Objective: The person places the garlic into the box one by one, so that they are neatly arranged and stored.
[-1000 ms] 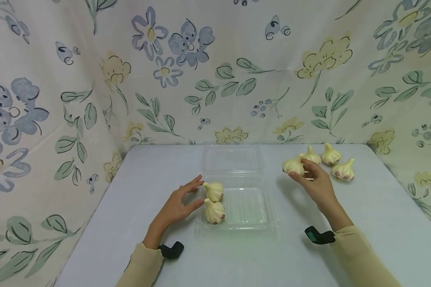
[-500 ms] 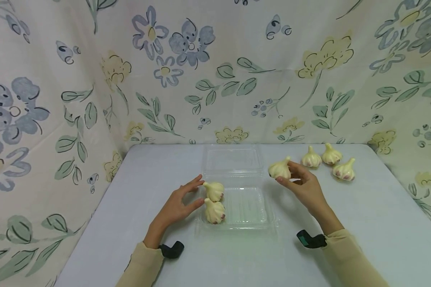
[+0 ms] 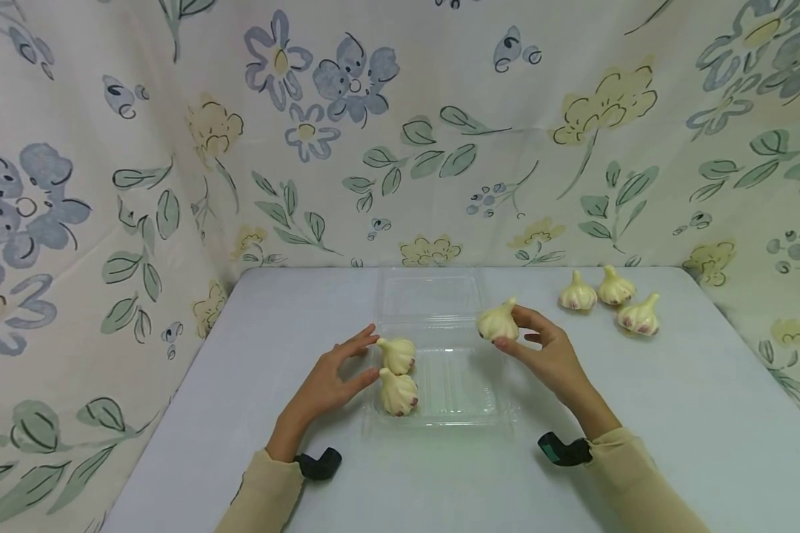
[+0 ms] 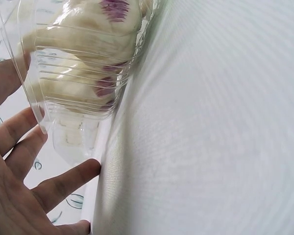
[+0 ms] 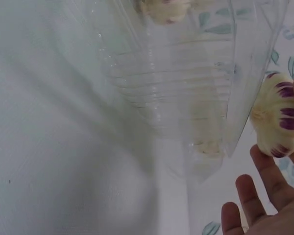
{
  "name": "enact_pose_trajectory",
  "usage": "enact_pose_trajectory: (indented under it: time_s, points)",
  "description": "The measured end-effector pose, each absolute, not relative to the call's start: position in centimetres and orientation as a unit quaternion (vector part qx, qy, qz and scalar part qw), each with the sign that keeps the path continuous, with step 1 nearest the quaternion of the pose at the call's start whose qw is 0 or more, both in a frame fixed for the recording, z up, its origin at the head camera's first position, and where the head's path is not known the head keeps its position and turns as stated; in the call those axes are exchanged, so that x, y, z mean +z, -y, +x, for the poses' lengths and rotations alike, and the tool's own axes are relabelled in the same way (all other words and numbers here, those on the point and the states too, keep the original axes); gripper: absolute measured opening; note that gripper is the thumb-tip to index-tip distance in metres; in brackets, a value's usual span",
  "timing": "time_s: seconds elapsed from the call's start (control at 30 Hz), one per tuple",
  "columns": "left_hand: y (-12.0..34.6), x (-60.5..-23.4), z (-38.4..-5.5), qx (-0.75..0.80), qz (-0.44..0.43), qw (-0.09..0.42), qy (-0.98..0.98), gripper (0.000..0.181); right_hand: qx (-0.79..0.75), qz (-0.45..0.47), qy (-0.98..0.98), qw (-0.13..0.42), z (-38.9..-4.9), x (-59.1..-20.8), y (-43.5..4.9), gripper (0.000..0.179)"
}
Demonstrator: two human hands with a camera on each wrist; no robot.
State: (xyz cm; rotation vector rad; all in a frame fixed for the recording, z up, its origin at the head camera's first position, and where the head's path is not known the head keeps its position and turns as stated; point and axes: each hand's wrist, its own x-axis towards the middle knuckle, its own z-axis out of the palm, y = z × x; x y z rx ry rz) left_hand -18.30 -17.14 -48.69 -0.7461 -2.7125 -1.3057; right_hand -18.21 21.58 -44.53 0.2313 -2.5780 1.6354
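Note:
My right hand (image 3: 552, 359) pinches a garlic bulb (image 3: 498, 322) between thumb and fingers, raised over the right back part of a clear plastic clamshell container (image 3: 458, 381). Purple streaks show on that bulb (image 5: 279, 117) in the right wrist view. Two more bulbs stand inside the container along its left side, a rear bulb (image 3: 398, 356) and a front bulb (image 3: 398, 393). At the container's left rim is my left hand (image 3: 327, 385), fingers spread and fairly straight. In the left wrist view its fingertips touch the plastic rim (image 4: 32, 93).
Three garlic bulbs lie at the back right of the white table (image 3: 253, 444): a left one (image 3: 577, 293), a rear one (image 3: 615, 287) and a front one (image 3: 638, 317). The container's lid (image 3: 431, 296) lies folded back. A floral curtain (image 3: 400, 148) hangs behind the table.
My right hand has carried the garlic bulb leftward, away from the three bulbs at the back right, to over the container. The left hand has stayed in place at the rim.

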Motion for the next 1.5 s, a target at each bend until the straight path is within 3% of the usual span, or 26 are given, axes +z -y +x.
enact_pose_trajectory:
  time_s: [0.57,1.2,1.5]
  points:
    - [17.3,-48.7,-18.3,-0.423,-0.242,0.019,0.873,0.059,0.495,0.131,0.859,0.013,-18.3,-45.1,-18.8,0.066]
    - [17.2,-48.8,-18.3,-0.425,-0.237,0.015,0.873,0.059,0.405,0.262,0.872,0.084,-18.8,-45.5,-15.8,0.059]
    - [17.1,-48.8,-18.3,-0.425,-0.238,0.016,0.873,0.059,0.339,0.265,0.900,0.066,-19.3,-45.4,-15.0,0.059]
